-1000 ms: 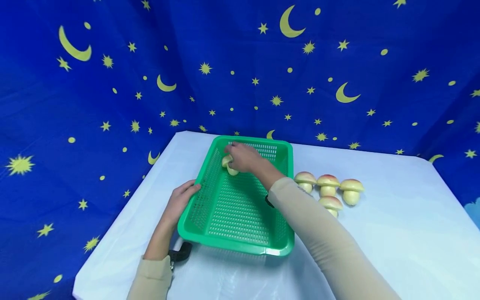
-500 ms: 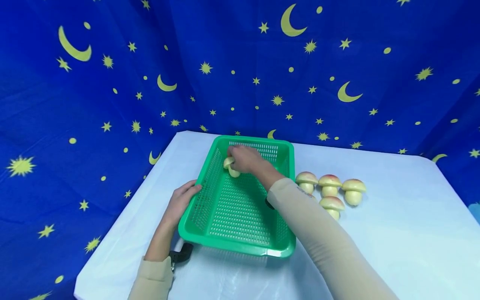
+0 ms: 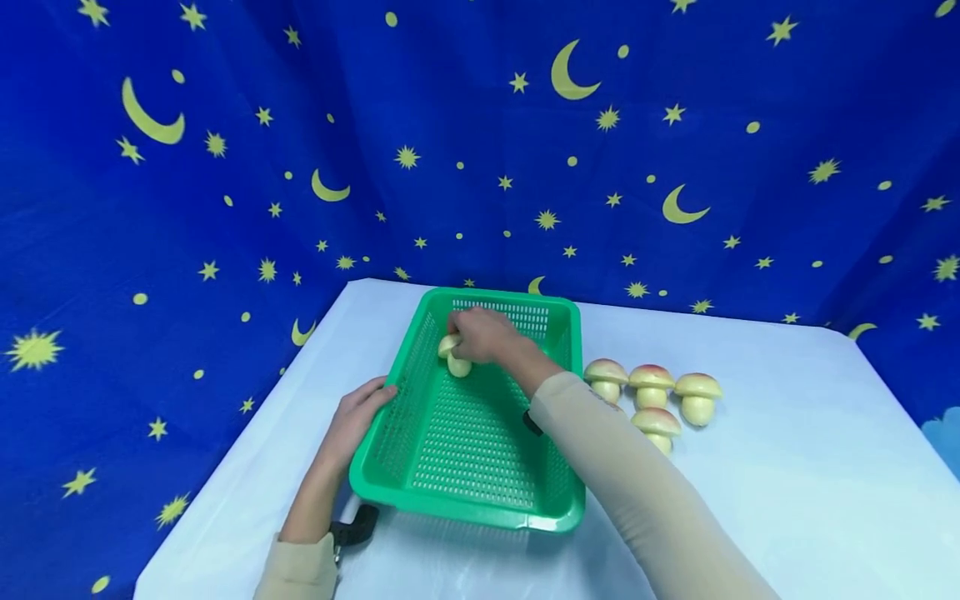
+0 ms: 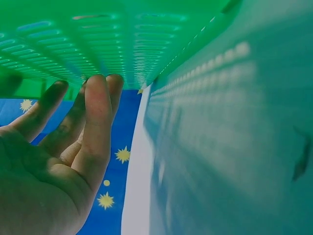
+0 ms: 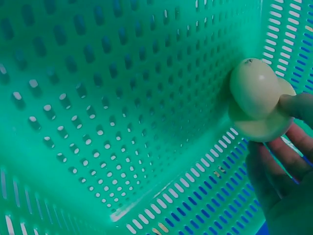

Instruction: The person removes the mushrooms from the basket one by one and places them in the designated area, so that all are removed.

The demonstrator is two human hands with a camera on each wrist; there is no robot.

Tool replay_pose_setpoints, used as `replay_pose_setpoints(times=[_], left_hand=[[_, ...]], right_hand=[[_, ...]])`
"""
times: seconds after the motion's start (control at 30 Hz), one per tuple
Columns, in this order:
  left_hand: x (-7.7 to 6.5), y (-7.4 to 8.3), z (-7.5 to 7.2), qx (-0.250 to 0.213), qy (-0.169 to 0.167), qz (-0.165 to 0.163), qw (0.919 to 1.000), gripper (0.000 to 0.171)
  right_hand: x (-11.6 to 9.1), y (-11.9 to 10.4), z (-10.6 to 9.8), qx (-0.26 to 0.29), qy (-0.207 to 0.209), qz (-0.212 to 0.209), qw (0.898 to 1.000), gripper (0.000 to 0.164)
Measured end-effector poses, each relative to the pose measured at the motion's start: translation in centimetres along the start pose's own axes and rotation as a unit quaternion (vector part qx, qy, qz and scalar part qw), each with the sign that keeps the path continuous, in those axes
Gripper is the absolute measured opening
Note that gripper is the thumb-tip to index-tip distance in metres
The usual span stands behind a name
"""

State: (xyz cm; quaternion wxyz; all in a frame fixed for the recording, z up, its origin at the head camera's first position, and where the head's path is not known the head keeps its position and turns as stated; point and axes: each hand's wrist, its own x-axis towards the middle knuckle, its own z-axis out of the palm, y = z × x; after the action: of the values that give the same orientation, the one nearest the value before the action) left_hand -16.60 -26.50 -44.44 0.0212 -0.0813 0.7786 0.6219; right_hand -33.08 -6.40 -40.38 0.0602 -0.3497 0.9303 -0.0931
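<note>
My right hand (image 3: 483,335) reaches into the far left part of a green plastic basket (image 3: 450,502) and holds a toy mushroom (image 3: 459,367). In the right wrist view the mushroom (image 5: 254,88) has its pale rounded stem toward the camera, with the thumb on one side and fingers beneath the cap. My left hand (image 3: 352,418) holds the basket's left rim. The left wrist view shows the fingers of that left hand (image 4: 68,161) reaching up against the outside of the perforated wall.
Several toy mushrooms (image 3: 651,385) with reddish-tinged caps stand close together right of the basket, partly behind the right sleeve (image 3: 622,467). A white-covered table (image 3: 810,467) lies under everything. A blue star-patterned cloth (image 3: 480,125) hangs behind and at the sides.
The head view has tilted up slightly, so everything sits a little lower in it. Both hands keep their holds, and the mushroom stays at the basket's far left.
</note>
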Motion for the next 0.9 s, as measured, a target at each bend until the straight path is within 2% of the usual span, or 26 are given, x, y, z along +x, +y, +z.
replay_pose_setpoints(times=[0.1, 0.2, 0.43, 0.9], left_hand=[[0.3, 0.1, 0.3, -0.009, -0.007, 0.009, 0.9999, 0.048], [0.5, 0.2, 0.5, -0.014, -0.01, 0.003, 0.9999, 0.046], [0.2, 0.5, 0.4, 0.012, 0.001, 0.001, 0.9999, 0.047], [-0.2, 0.2, 0.2, -0.002, -0.004, -0.011, 0.9999, 0.049]], right_hand=[[-0.3, 0.2, -0.2, 0.006, 0.004, 0.007, 1.0, 0.023], [-0.6, 0.4, -0.5, 0.016, -0.002, 0.006, 1.0, 0.025], [-1.1, 0.7, -1.0, 0.044, -0.001, -0.004, 0.999, 0.025], [-2.3, 0.3, -2.7, 0.088, 0.005, -0.034, 0.995, 0.025]])
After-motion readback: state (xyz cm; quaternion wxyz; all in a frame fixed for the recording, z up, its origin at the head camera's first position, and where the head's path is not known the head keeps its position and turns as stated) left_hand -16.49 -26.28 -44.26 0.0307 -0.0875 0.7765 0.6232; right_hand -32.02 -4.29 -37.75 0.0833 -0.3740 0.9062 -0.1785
